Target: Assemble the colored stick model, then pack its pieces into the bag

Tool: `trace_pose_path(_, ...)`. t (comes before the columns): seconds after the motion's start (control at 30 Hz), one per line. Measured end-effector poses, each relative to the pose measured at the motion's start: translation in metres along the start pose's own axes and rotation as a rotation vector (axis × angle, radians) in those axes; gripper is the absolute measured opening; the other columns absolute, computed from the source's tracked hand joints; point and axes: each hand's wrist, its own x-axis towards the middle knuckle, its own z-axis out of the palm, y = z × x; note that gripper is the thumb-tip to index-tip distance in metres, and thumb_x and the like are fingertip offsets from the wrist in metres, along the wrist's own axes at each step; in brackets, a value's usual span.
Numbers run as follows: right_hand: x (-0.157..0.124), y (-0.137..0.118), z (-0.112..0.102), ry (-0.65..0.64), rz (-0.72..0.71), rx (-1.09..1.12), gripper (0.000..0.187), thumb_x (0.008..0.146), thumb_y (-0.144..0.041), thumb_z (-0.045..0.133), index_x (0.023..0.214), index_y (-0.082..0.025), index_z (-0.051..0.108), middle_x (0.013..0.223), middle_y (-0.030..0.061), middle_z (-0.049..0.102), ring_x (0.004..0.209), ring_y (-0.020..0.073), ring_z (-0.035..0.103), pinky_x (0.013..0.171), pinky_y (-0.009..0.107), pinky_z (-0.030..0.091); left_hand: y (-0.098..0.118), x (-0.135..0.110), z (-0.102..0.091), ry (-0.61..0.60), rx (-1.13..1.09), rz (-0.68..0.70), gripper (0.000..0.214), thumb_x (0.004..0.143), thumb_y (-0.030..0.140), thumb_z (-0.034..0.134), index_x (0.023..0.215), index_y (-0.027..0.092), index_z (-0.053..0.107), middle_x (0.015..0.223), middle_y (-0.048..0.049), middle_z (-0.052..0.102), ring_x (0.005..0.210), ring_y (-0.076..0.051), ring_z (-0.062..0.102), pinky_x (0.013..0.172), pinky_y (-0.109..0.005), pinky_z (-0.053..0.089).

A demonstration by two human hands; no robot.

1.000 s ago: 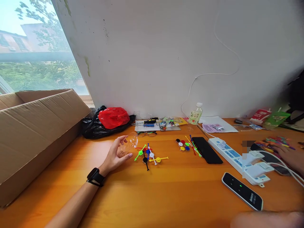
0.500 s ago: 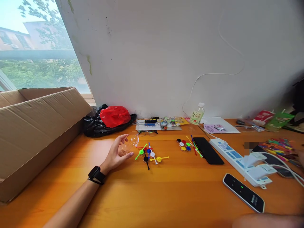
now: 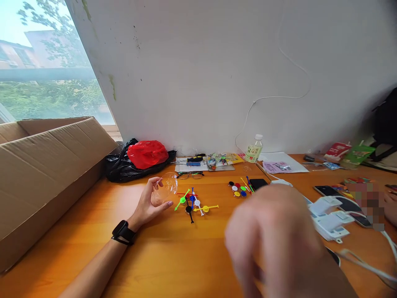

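My left hand (image 3: 152, 203), with a black watch on its wrist, rests on the table with its fingers curled round a crumpled clear plastic bag (image 3: 167, 186). Just right of it lies a cluster of small arrow spinners: a green one (image 3: 182, 200), a black one (image 3: 188, 210), a white one (image 3: 197, 203), a yellow one (image 3: 206, 209), plus blue and red ones. Large and blurred, my right hand (image 3: 273, 236) hangs close to the camera, its fingers bent downward. Whether it holds anything is hidden.
Coloured round pieces (image 3: 237, 193) and loose arrows lie beyond my right hand. A power strip (image 3: 330, 223) with cables is at right; another person's hand (image 3: 391, 203) shows at the edge. A cardboard box (image 3: 56, 178), black bag (image 3: 118, 167) and bottle (image 3: 254, 149) stand around.
My right hand has come up from the lower right corner, now covering the dark phone and part of the power strip. My left hand stays on the clear bag.
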Motion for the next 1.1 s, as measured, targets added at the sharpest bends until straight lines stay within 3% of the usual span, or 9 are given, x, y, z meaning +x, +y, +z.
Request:
trace_pose_path(0.03, 0.020, 0.013, -0.004, -0.134, -0.070, 0.022, 0.039, 0.098, -0.067, 0.063, 0.117, -0.038, 0.081, 0.103, 0.0065, 0.076, 0.084, 0.0164, 0.073, 0.071, 0.022, 0.056, 0.001, 0.000, 0.000, -0.005, 0.005, -0.001, 0.073, 0.083, 0.052, 0.083, 0.140, 0.026, 0.045, 0.119, -0.0083, 0.059, 0.107, -0.028, 0.056, 0.101, -0.044, 0.046)
trace_pose_path(0.07, 0.038, 0.029, -0.006, -0.157, -0.080, 0.037, 0.037, 0.102, -0.057, 0.063, 0.125, -0.033, 0.078, 0.110, 0.0069, 0.076, 0.089, 0.0176, 0.073, 0.079, 0.024, 0.056, 0.002, 0.000, -0.001, -0.012, 0.006, -0.003, 0.072, 0.084, 0.052, 0.082, 0.140, 0.026, 0.045, 0.119, -0.0085, 0.059, 0.107, -0.028, 0.056, 0.101, -0.044, 0.046)
trace_pose_path(0.1, 0.055, 0.048, -0.007, -0.016, -0.016, 0.026, 0.033, 0.105, -0.047, 0.060, 0.128, -0.028, 0.075, 0.112, 0.0071, 0.076, 0.094, 0.0188, 0.072, 0.084, 0.027, 0.055, 0.002, 0.000, -0.001, -0.019, 0.001, -0.005, 0.072, 0.084, 0.052, 0.082, 0.140, 0.025, 0.046, 0.120, -0.0088, 0.058, 0.108, -0.028, 0.056, 0.101, -0.044, 0.046)
trace_pose_path(0.2, 0.094, 0.108, 0.003, 0.488, 0.321, -0.190, 0.018, 0.101, -0.024, 0.062, 0.110, -0.019, 0.077, 0.102, 0.0073, 0.075, 0.090, 0.0197, 0.066, 0.081, 0.027, 0.050, 0.002, 0.000, -0.002, -0.035, -0.029, -0.013, 0.073, 0.085, 0.053, 0.082, 0.143, 0.026, 0.046, 0.126, -0.0104, 0.058, 0.111, -0.029, 0.055, 0.102, -0.046, 0.046)
trace_pose_path(0.27, 0.110, 0.140, 0.017, 0.532, 0.396, -0.216, 0.017, 0.097, -0.016, 0.065, 0.109, -0.016, 0.077, 0.108, 0.0112, 0.073, 0.093, 0.0215, 0.064, 0.080, 0.028, 0.047, 0.000, 0.000, -0.002, -0.049, -0.035, -0.017, 0.074, 0.087, 0.053, 0.079, 0.147, 0.027, 0.045, 0.129, -0.0114, 0.058, 0.114, -0.030, 0.055, 0.103, -0.047, 0.046)
trace_pose_path(0.37, 0.122, 0.167, 0.037, 0.515, 0.401, -0.209, 0.016, 0.093, -0.012, 0.068, 0.106, -0.017, 0.076, 0.106, 0.0091, 0.071, 0.089, 0.0192, 0.061, 0.076, 0.025, 0.043, -0.003, 0.000, -0.001, -0.051, -0.027, -0.020, 0.072, 0.091, 0.053, 0.075, 0.151, 0.027, 0.045, 0.127, -0.0109, 0.060, 0.114, -0.030, 0.056, 0.103, -0.047, 0.046)
trace_pose_path(0.53, 0.129, 0.184, 0.047, 0.468, 0.376, -0.179, 0.009, 0.092, -0.008, 0.068, 0.092, -0.015, 0.074, 0.089, 0.0041, 0.069, 0.081, 0.0162, 0.058, 0.072, 0.023, 0.039, -0.004, 0.001, -0.001, -0.028, -0.043, -0.020, 0.066, 0.095, 0.051, 0.071, 0.151, 0.027, 0.047, 0.123, -0.0094, 0.061, 0.109, -0.028, 0.057, 0.103, -0.045, 0.046)
trace_pose_path(0.7, 0.129, 0.191, 0.046, 0.441, 0.364, -0.135, 0.008, 0.091, -0.009, 0.068, 0.090, -0.014, 0.074, 0.088, 0.0037, 0.072, 0.080, 0.0154, 0.061, 0.070, 0.022, 0.040, -0.002, 0.002, -0.001, -0.030, -0.057, -0.026, 0.067, 0.093, 0.051, 0.073, 0.150, 0.026, 0.047, 0.123, -0.0097, 0.061, 0.108, -0.028, 0.056, 0.103, -0.044, 0.045)
trace_pose_path(1.1, 0.128, 0.182, 0.044, 0.441, 0.289, 0.041, 0.005, 0.087, -0.013, 0.070, 0.085, -0.015, 0.074, 0.082, 0.0037, 0.075, 0.073, 0.0157, 0.064, 0.062, 0.022, 0.043, -0.002, 0.002, 0.000, -0.016, -0.104, -0.028, 0.071, 0.087, 0.050, 0.081, 0.143, 0.026, 0.044, 0.123, -0.0098, 0.058, 0.111, -0.028, 0.054, 0.101, -0.043, 0.043)
